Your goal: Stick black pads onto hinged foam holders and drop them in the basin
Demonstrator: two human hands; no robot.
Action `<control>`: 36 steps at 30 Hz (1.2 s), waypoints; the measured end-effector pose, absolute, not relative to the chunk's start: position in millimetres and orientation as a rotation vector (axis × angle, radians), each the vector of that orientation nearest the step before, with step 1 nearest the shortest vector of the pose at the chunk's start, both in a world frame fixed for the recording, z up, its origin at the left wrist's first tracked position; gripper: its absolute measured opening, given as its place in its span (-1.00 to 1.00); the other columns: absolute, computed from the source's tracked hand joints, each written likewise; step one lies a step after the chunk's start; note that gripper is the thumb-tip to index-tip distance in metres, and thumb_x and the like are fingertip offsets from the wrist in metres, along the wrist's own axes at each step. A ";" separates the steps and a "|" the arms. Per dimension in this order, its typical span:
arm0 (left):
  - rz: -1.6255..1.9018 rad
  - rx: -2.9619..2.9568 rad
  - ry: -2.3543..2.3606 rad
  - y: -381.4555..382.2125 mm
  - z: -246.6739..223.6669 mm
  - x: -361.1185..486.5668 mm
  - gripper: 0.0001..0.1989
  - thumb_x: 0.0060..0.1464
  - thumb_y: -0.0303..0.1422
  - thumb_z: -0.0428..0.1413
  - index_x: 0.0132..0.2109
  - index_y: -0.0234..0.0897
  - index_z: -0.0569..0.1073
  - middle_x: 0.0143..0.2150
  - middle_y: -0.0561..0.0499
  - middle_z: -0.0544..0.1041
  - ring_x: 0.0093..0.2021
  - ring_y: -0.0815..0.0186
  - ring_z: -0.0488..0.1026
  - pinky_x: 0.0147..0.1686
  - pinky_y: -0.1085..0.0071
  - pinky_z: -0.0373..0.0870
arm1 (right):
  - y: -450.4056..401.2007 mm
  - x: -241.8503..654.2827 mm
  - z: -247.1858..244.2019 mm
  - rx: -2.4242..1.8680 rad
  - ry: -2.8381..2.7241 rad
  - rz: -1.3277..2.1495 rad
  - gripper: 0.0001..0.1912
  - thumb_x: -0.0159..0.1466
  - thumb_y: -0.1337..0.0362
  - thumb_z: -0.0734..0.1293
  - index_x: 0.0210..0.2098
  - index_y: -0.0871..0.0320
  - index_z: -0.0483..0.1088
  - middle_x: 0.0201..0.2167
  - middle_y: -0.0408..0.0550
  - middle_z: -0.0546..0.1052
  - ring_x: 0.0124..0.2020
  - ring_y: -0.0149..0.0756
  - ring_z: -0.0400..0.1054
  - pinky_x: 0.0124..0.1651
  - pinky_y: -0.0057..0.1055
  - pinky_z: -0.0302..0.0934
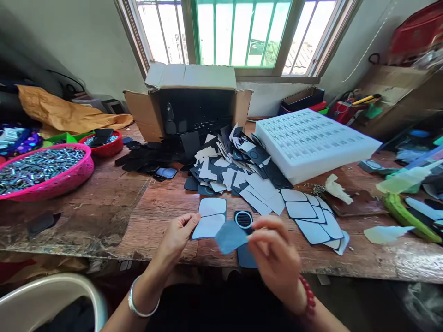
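Here's my left hand (178, 230), thumb pressed over the left edge of a white-faced card (209, 226) with 2 round-cornered panels, fingers curled and nearly closed on it. My right hand (277, 253) is a little blurred, but I've got thumb and fingertips pinched together on a corner of a thin blue-grey sheet (231, 236), held just beside that card, over the table's front.

That corner hold is the risk: so little under my fingertips that the sheet could twist, crease or slip away. It also hangs close to the round ribbed disc (243, 219), so a careless dip could knock that askew. And the dark-blue card (247, 257) lies right by the table edge; my wrist might brush it off.

Textures now: the sheet looks smooth and flexible, the white panels matt with dark rims, the disc pale-ringed around black ribs. Beyond sits a jagged heap of black and white offcuts (224, 170), beside a thick white foam block (314, 159), all on glossy wood-grain tabletop (138, 230).
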State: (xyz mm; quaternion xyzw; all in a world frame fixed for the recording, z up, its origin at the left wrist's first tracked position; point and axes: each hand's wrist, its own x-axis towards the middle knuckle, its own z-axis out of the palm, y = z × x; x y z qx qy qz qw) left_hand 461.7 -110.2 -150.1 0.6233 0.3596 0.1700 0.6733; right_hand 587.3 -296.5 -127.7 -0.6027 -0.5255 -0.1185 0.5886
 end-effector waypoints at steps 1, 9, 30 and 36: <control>0.425 1.457 0.805 -108.8 -148.9 463.1 -0.46 -0.20 0.16 0.23 -0.47 -0.30 0.44 -0.57 0.13 0.29 -0.53 0.40 0.17 -0.52 0.48 0.18 | -301.2 593.6 -124.8 -1.406 -1.077 -0.230 -0.80 0.27 0.52 0.32 -0.25 0.08 0.38 -0.17 -0.03 0.39 -0.14 -0.28 0.36 -0.08 -0.31 0.34; 0.358 2.007 0.382 -163.0 -128.3 497.5 -0.68 0.25 -0.20 0.02 -0.34 -0.28 0.53 -0.44 0.01 0.49 -0.41 0.31 0.38 -0.35 0.43 0.27 | -316.7 632.2 -126.1 -1.484 -0.879 0.314 -0.12 0.08 0.27 0.54 0.24 -0.17 0.03 0.22 0.05 0.28 0.03 -0.13 0.42 0.03 -0.11 0.38; 0.404 1.932 0.913 -139.1 -180.0 470.6 -0.18 -0.21 -0.61 0.29 0.23 -0.23 0.23 0.03 -0.13 0.51 0.10 0.00 0.44 0.18 0.00 0.28 | -318.6 643.5 -143.4 -1.534 -0.429 -0.057 -0.74 0.18 0.08 0.47 -0.28 0.12 0.47 -0.38 -0.09 0.50 -0.36 -0.27 0.41 -0.21 -0.27 0.31; 0.281 0.959 0.817 -113.3 -159.5 437.1 -0.56 -0.23 -0.28 0.43 -0.19 -0.32 0.49 -0.41 0.04 0.56 -0.44 0.35 0.48 -0.39 0.47 0.43 | -269.5 616.2 -157.5 -1.196 -0.183 0.478 -0.59 -0.10 0.09 0.62 -0.41 0.14 0.43 -0.54 -0.21 0.46 -0.52 -0.40 0.36 -0.42 -0.43 0.26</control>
